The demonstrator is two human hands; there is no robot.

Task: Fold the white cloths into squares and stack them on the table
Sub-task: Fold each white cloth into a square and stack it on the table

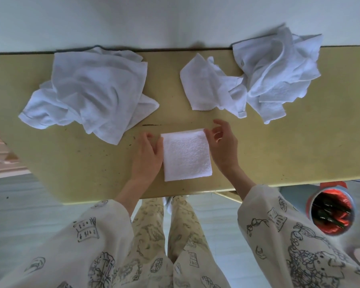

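Note:
A white cloth folded into a square (187,155) lies flat on the yellow table (279,146), near its front edge. My left hand (147,154) lies against the square's left side with straight fingers. My right hand (221,146) hovers at the square's right side, fingers loosely spread, fingertips near its top right corner. A crumpled heap of white cloths (89,92) sits at the back left. A loosely folded cloth (204,84) lies at the back centre, and another crumpled heap (279,73) is at the back right.
A wall runs right behind the table's far edge. On the floor at the right stands a round bin (330,210) with a red liner. My patterned sleeves and legs fill the bottom of the view.

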